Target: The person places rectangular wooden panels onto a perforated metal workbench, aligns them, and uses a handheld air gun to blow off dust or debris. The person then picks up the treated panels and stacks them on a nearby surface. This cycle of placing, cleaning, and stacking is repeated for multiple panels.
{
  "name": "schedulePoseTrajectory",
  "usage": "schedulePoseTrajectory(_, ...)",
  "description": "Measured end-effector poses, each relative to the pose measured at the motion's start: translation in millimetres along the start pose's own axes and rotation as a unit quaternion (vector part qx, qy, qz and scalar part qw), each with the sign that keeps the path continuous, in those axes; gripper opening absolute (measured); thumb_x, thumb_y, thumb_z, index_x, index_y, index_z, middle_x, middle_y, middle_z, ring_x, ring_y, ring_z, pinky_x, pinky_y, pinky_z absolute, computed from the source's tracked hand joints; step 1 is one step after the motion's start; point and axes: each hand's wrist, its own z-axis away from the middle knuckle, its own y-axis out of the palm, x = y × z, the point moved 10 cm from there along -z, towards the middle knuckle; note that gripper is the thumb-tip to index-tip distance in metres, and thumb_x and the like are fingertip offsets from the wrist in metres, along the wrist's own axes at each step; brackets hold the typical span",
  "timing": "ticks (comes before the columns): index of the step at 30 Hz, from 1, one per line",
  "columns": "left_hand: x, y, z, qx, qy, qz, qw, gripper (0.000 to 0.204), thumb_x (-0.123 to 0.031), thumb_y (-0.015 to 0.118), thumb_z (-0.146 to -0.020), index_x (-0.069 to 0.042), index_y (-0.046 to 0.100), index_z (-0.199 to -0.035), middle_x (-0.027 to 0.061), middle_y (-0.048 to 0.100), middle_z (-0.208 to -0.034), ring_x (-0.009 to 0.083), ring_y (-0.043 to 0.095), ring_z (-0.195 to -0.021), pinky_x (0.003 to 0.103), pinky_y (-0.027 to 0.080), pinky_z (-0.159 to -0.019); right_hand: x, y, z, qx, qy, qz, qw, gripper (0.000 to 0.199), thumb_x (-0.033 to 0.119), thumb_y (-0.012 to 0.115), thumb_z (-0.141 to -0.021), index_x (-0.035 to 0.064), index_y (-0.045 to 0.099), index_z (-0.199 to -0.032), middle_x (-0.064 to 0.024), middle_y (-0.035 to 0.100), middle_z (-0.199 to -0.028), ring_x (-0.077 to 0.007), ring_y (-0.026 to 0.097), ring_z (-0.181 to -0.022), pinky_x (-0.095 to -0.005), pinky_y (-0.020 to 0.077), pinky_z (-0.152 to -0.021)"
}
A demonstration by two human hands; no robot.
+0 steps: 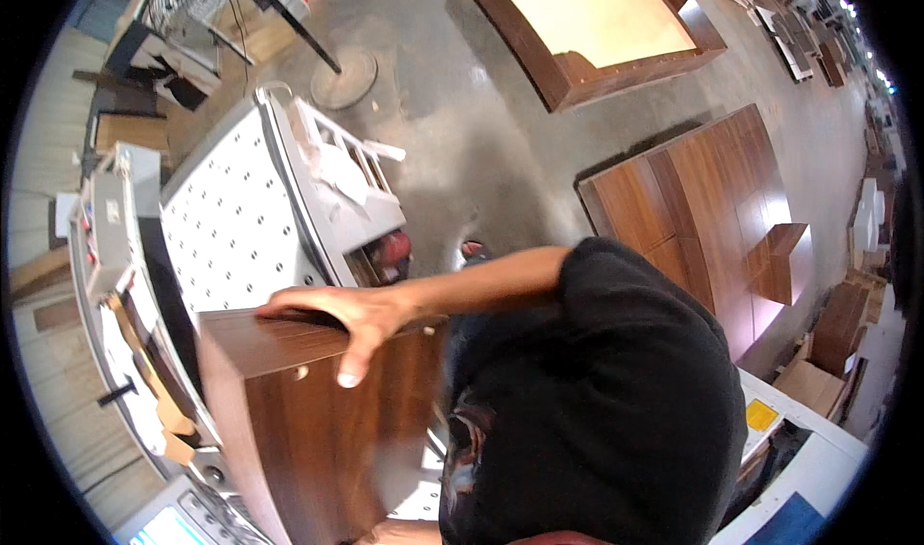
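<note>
A brown wood-grain furniture box (318, 439) stands tilted in front of me, with small pale dowels (301, 373) in its edge. My right hand (361, 319) is closed over its upper edge, thumb down on the near face and fingers stretched along the top. Beside the box's lower end my left hand (404, 532) shows only in part; its fingers are hidden by the box and the picture's edge. Just beyond the box lies a white worktable (226, 218) with rows of black dots.
A pedestal fan's round base (344, 78) stands on the concrete floor. Brown wood-grain panels (712, 208) and a large brown frame with a pale board (587, 15) lie to the right. A machine with a lit screen (164, 531) sits lower left. Behind me is a white machine (808, 468).
</note>
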Motion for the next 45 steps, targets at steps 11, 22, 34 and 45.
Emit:
schedulePoseTrajectory(11, -83.2, 269.5, 0.1, 0.213, -0.035, 0.000, 0.976, 0.098, -0.051, 0.077, -0.068, -0.003, 0.042, -0.145, 0.0171, 0.050, -0.140, 0.0374, 0.049, -0.126, 0.052, 0.041, -0.106, 119.8, -223.4, 164.4, -0.324, 0.105, 0.011, 0.940, 0.104, 0.032, 0.078, -0.070, 0.0001, 0.028, -0.155, -0.0171, 0.039, -0.151, -0.0292, 0.037, -0.141, -0.0418, 0.0253, -0.118)
schedulePoseTrajectory(22, 58.5, 680.2, -11.1, 0.391, -0.200, -0.072, 0.895, 0.086, -0.046, 0.077, -0.070, -0.004, 0.049, -0.140, 0.0152, 0.057, -0.131, 0.0346, 0.055, -0.114, 0.047, 0.048, -0.094, 280.2, -467.3, 343.3, -0.596, 0.083, 0.074, 0.795, 0.086, 0.026, 0.074, -0.076, 0.0003, 0.040, -0.151, -0.0152, 0.049, -0.146, -0.0256, 0.047, -0.133, -0.0373, 0.0342, -0.112)
schedulePoseTrajectory(34, 116.7, 1103.6, 88.5, 0.709, -0.388, -0.041, 0.587, 0.054, -0.031, 0.061, -0.091, 0.000, 0.054, -0.134, 0.0149, 0.064, -0.127, 0.0275, 0.063, -0.112, 0.042, 0.051, -0.097, 408.4, -600.9, 372.0, -0.742, -0.025, 0.014, 0.670, 0.071, 0.037, 0.069, -0.080, -0.0007, 0.048, -0.137, -0.0192, 0.058, -0.130, -0.0313, 0.056, -0.117, -0.0468, 0.0463, -0.098)
schedulePoseTrajectory(45, 45.2, 1390.6, 46.7, 0.711, -0.296, -0.075, 0.633, 0.067, -0.040, 0.075, -0.077, -0.004, 0.058, -0.131, 0.0187, 0.063, -0.120, 0.0349, 0.062, -0.106, 0.051, 0.052, -0.089, 491.9, -809.9, 286.3, -0.759, -0.136, 0.053, 0.634, 0.079, 0.034, 0.068, -0.079, -0.0027, 0.039, -0.143, -0.0227, 0.056, -0.128, -0.0339, 0.057, -0.116, -0.0492, 0.0467, -0.100)
